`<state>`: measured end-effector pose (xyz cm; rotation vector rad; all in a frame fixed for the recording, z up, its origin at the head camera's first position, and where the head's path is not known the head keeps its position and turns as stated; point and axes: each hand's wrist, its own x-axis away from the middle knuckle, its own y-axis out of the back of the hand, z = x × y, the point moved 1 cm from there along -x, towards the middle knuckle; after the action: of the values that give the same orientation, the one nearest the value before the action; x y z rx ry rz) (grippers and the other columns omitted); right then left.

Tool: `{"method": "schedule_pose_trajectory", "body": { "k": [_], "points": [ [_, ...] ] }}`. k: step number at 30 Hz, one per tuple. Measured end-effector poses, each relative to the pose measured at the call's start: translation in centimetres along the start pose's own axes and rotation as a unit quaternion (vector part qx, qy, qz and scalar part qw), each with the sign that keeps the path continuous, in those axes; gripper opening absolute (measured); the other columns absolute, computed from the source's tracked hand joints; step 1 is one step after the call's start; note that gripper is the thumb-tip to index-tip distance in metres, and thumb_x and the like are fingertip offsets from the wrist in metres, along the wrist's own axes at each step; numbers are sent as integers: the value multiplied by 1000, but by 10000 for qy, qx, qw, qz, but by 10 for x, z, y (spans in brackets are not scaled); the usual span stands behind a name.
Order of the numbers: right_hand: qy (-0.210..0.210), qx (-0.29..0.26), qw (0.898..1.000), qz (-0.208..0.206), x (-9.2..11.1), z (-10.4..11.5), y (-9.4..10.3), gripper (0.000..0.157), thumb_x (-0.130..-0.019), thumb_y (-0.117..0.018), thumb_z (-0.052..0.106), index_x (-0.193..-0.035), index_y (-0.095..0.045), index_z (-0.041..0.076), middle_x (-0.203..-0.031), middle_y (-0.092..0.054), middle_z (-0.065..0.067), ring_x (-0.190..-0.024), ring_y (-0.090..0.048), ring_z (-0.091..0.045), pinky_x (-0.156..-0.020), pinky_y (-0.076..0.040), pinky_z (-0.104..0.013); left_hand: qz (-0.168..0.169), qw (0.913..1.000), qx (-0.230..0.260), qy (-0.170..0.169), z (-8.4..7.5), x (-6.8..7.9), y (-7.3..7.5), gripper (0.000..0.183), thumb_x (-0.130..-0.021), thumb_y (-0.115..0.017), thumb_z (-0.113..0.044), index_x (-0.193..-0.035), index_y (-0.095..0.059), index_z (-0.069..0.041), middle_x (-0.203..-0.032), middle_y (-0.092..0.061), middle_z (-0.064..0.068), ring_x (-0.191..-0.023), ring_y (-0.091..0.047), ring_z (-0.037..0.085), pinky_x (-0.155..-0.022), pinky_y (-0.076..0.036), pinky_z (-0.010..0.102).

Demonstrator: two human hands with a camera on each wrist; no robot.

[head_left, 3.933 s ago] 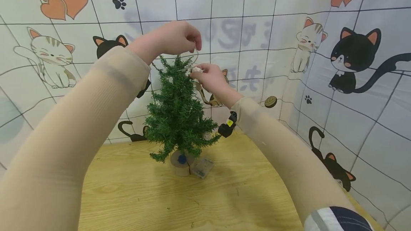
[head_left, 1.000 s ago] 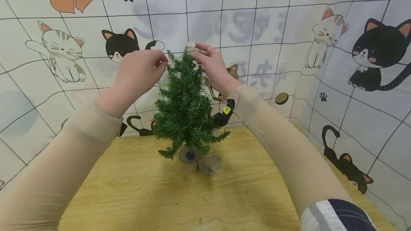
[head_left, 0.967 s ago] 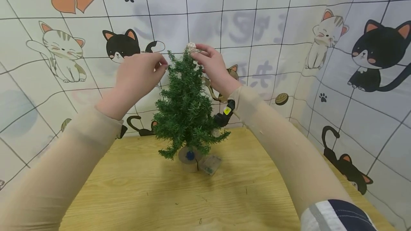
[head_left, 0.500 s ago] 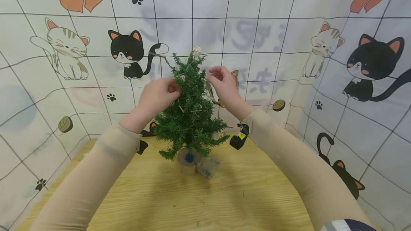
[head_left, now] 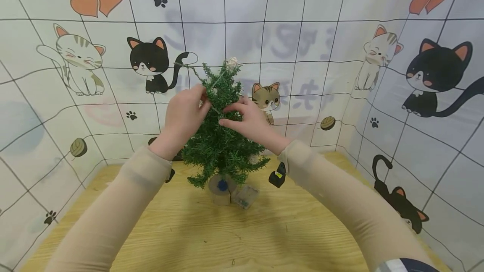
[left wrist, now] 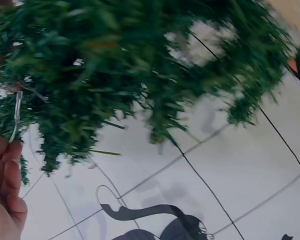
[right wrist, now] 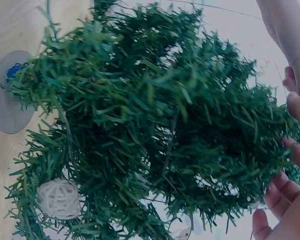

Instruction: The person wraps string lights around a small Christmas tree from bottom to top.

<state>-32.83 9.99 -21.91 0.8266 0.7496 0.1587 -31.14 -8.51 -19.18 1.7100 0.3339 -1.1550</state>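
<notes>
A small green artificial Christmas tree [head_left: 219, 146] stands upright in a round base [head_left: 219, 198]. One white woven ball [head_left: 232, 63] of a light string sits at its tip; another woven ball [right wrist: 59, 198] hangs low among the branches. My left hand [head_left: 185, 114], at the tree's upper left, pinches the thin clear wire [left wrist: 16, 120] of that string. From the ball at the tip, wire runs down toward this hand. My right hand [head_left: 251, 121] is at the front of the upper branches, thumb and forefinger apart, fingertips right by the wire. Branches partly hide its other fingers.
A flat clear box [head_left: 245, 196] lies on the wooden table [head_left: 181, 234] beside the base. Close behind the tree hangs a white cat-print cloth [head_left: 242, 3], which continues along the right side. A black wrist camera [head_left: 277, 175] hangs under my right wrist.
After setting the ball at the treetop, my right hand has let go and come down to the front branches. My left hand, earlier above the tree with the wire, is now lower, at its upper left.
</notes>
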Motion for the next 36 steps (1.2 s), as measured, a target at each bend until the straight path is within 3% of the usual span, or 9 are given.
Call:
{"method": "schedule_pose_trajectory", "body": {
  "k": [2, 4, 10, 15, 20, 24, 36],
  "points": [
    [-76, 71, 9999, -3, 0, 0, -3, 41, -77, -56, 54, -107, -60, 26, -96, -40, 3, -71, -37, -17, -58, -34, -31, -114, 9997, -176, -126, 2, 1, -3, 9, -87, -51, -15, -83, -57, -9, -67, -58, 5, -45, -43, 17, -41, -34, 31],
    [-99, 10, 9999, -28, 0, 0, -4, 38, -80, -54, 52, -106, -60, 25, -97, -41, 3, -72, -38, -16, -59, -35, -31, -15, 9999, -137, -58, 4, 3, -6, 9, -87, -53, -17, -84, -58, -10, -69, -60, 4, -48, -46, 18, -43, -36, 31],
    [-45, -506, 9987, -67, -2, -2, -3, 26, -91, -46, 36, -104, -62, 20, -106, -49, 3, -83, -47, -10, -67, -41, -30, 613, 9951, 492, 597, 7, 8, -16, 14, -85, -57, -24, -88, -67, -15, -83, -64, -1, -64, -49, 19, -58, -37, 34],
    [-127, -702, 9974, -25, 2, -6, -5, 24, -91, -49, 27, -112, -57, 20, -110, -48, 4, -91, -49, -10, -70, -43, -29, 1144, 9902, 206, 778, 2, 8, -21, 16, -84, -58, -30, -84, -71, -21, -104, -54, 1, -89, -42, 27, -69, -33, 45],
    [-81, -648, 9977, -166, 3, -7, -6, 24, -90, -50, 27, -112, -56, 20, -105, -48, 3, -85, -50, -9, -62, -42, -30, 1611, 9828, 38, 896, 1, 7, -24, 14, -83, -58, -27, -79, -71, -25, -114, -46, 2, -105, -31, 30, -71, -26, 46],
    [-40, -612, 9979, -217, 1, -6, -7, 23, -89, -51, 28, -111, -56, 20, -103, -47, 3, -83, -49, -9, -60, -41, -31, 1706, 9810, -10, 924, 2, 8, -25, 13, -81, -59, -28, -79, -71, -26, -117, -46, 0, -110, -29, 30, -72, -23, 46],
    [44, -554, 9968, -566, 1, -7, -5, 22, -87, -55, 26, -108, -59, 20, -110, -46, 3, -86, -44, -12, -67, -40, -30, 1420, 9851, -256, 932, 4, -1, -9, 18, -79, -61, -40, -73, -71, -27, -113, -53, -2, -108, -36, 30, -76, -21, 48]
  ]
}}
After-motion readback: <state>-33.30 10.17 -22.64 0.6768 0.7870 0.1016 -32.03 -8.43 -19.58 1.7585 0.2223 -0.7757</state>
